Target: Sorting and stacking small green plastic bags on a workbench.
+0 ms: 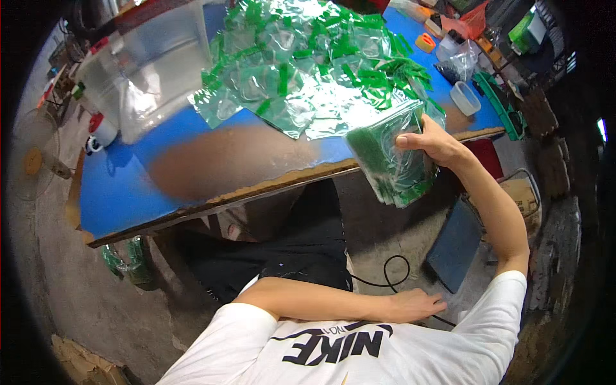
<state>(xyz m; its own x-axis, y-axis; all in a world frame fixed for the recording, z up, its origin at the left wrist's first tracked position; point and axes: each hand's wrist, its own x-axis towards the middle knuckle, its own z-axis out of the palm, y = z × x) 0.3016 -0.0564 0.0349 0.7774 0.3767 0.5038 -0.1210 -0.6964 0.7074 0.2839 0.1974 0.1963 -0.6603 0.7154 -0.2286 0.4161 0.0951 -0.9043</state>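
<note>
Head view: right of centre, your right hand (pixel 440 145) clamps a flat sheaf of clear-and-green plastic bags (pixel 389 160), thumb atop seemingly against slipping, while your empty-looking left hand (pixel 412 305), lower right, hangs loosely extended.

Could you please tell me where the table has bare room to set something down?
The front-left tabletop looks bare, bordered by the clear bin and bag pile behind and the table's front edge. The middle is crowded with that pile; the right end holds a clear container and orange roll.
</note>
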